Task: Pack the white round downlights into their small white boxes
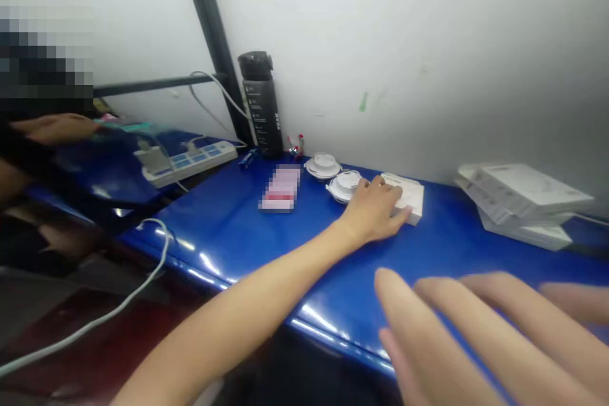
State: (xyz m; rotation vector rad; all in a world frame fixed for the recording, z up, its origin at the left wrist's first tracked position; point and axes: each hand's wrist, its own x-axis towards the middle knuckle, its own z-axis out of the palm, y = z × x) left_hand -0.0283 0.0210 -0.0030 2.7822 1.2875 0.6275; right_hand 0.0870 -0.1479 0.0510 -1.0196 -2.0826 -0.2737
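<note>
When you check your left grip [373,212]: fingers over the white box [412,200], can't tell if clamped.
Right grip [480,336]: wide, blurred, farther off.
Box: on the blue worktop [451,247], long side along the wall [361,44].

The glossy blue desk [223,247] carries a white box [413,202] under the left grip [373,209], two round white fittings [343,185] just beside it, (blurred) a pink packet [280,188] beyond them, and stacked white boxes [521,200] past it.

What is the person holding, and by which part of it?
The left hand seems to hold a small white box by its left end, fingers on top; the right hand holds nothing.
</note>
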